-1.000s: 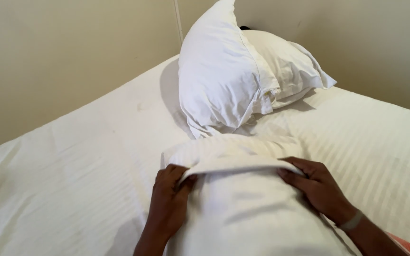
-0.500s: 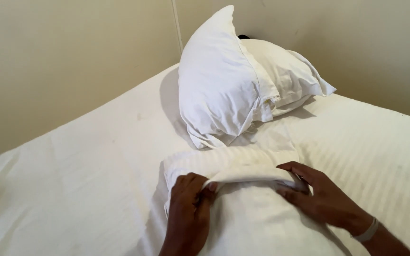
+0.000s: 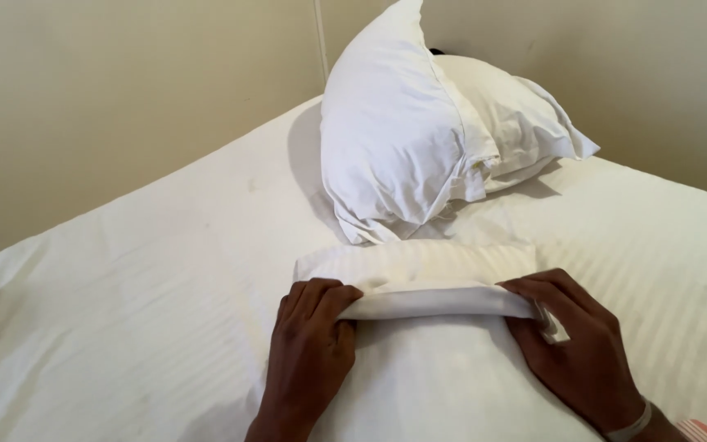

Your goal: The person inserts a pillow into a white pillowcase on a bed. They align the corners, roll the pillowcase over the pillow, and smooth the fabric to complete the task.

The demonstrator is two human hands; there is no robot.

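Two hands work one fold: the left hand [image 3: 311, 344] and right hand [image 3: 576, 348] each curl closed over an end of the rolled pillowcase edge [image 3: 435, 301], holding it taut on the pillow [image 3: 419, 385] lying on the bed [image 3: 124, 311], near two propped pillows [image 3: 419, 139].

White-sheeted bed [image 3: 124, 311] with two pillows [image 3: 419, 139] and a folded white cloth [image 3: 419, 278].
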